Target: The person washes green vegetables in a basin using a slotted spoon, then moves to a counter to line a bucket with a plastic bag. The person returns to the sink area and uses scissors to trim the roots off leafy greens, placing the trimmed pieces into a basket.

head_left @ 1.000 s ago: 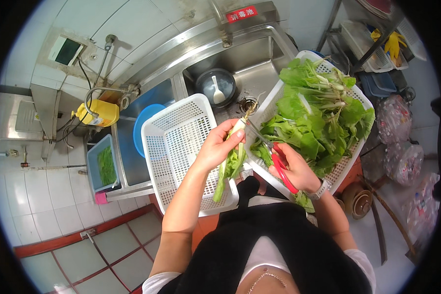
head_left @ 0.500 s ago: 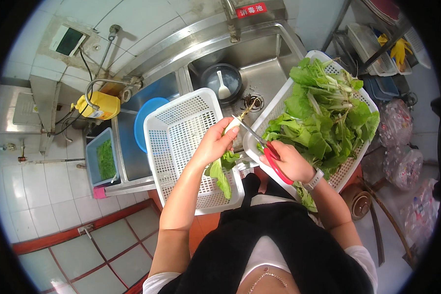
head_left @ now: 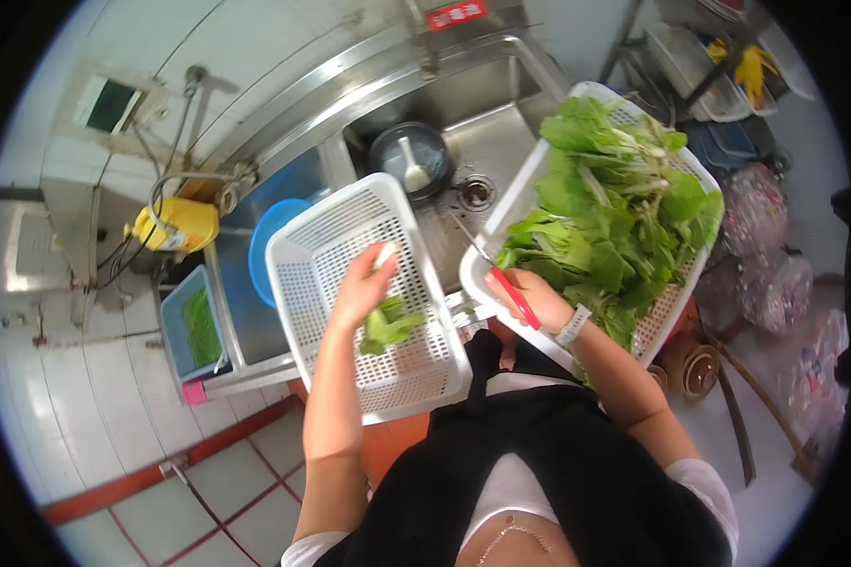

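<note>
Over the left white perforated basket (head_left: 408,378), my left hand (head_left: 357,288) is closed on a leafy green (head_left: 388,326). Its pale stem end pokes out above my fingers and the leaves hang below. My right hand (head_left: 547,304) grips red-handled scissors (head_left: 516,300), with the blades pointing up and left toward the sink, clear of the vegetable. How far the blades are parted is hard to make out. Beneath that hand is the near-left side of the right white basket (head_left: 512,210), heaped with leafy greens (head_left: 615,217) that still have stems and roots.
Behind the baskets is a steel sink (head_left: 501,132) with a dark bowl (head_left: 442,142) holding a white scoop (head_left: 412,168). On the left are a blue basin (head_left: 263,248), a yellow jug (head_left: 194,225) and a tub of chopped greens (head_left: 199,326). Plastic bags (head_left: 771,288) stand at right.
My left hand has moved left with the green, from the scissor blades to over the left basket. The brown root no longer shows on its stem. The scissors have come away from it.
</note>
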The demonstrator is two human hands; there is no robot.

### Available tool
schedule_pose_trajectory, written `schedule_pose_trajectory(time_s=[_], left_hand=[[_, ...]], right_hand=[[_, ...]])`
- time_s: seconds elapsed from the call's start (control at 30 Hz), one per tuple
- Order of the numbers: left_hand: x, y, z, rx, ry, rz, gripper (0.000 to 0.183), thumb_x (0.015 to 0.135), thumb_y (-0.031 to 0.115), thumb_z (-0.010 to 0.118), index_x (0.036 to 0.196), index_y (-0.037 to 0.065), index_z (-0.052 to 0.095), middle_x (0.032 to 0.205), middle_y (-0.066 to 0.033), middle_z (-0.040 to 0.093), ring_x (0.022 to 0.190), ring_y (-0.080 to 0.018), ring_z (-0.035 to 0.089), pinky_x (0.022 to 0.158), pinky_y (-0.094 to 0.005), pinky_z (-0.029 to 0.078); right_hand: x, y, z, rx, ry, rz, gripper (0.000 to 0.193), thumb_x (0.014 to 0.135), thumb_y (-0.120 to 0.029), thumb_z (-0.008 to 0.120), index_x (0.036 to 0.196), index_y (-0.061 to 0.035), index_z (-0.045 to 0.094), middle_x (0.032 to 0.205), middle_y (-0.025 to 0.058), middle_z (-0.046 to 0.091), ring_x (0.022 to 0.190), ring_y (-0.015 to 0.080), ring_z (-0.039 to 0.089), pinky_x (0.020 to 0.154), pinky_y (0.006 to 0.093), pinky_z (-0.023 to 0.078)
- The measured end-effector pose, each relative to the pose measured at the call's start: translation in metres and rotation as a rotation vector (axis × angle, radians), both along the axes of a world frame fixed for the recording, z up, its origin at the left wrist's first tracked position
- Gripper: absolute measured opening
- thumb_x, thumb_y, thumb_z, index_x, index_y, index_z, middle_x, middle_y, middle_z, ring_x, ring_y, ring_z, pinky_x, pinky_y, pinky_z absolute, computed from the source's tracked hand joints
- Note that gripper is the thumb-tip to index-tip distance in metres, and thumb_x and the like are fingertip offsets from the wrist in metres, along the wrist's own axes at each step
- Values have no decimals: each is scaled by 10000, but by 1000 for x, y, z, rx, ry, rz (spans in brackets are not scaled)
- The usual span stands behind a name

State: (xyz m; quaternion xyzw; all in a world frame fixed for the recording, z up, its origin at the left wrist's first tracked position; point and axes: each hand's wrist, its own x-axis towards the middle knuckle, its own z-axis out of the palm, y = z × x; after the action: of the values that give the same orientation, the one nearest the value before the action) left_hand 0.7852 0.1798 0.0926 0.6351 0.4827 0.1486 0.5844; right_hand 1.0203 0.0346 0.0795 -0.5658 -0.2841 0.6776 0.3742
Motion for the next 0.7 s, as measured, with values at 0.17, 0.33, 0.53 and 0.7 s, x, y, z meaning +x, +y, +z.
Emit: schedule_pose_trajectory(time_s=[0.17, 0.33, 0.53, 0.7], left_hand=[[-35, 13, -22, 473, 611, -142, 477, 847, 218, 554, 1259, 27, 408, 949, -128, 590, 798, -214, 561, 709, -311, 453], [65, 5, -25, 678, 281, -107, 384, 807, 181, 580, 1138, -2, 518, 1104, -211, 547, 1024, -333, 534, 873, -357, 422], [277, -45, -27, 667, -202, -506, 203, 812, 153, 579, 969, 32, 624, 943, -140, 621, 849, -285, 603, 748, -325, 474], [386, -69, -51, 770, 9, -644, 230, 763, 149, 620, 970, 47, 628, 948, -152, 616, 867, -326, 580, 772, -379, 461]], right_hand=[[11, -30, 7, -11, 315, -186, 322, 907, -403, 450, 780, -109, 421, 544, -72, 312, 406, 25, 303, 359, 185, 266], [36, -81, 10, -20, 291, -476, 318, 881, -409, 501, 848, -96, 458, 522, -80, 322, 380, 31, 318, 348, 194, 268], [72, -150, 10, 28, 281, -844, 292, 897, -402, 474, 832, -123, 418, 559, -63, 328, 424, 47, 320, 371, 190, 266], [88, -207, 12, 65, 280, -1046, 261, 916, -366, 450, 881, -107, 440, 574, -52, 356, 432, 49, 325, 376, 181, 258]])
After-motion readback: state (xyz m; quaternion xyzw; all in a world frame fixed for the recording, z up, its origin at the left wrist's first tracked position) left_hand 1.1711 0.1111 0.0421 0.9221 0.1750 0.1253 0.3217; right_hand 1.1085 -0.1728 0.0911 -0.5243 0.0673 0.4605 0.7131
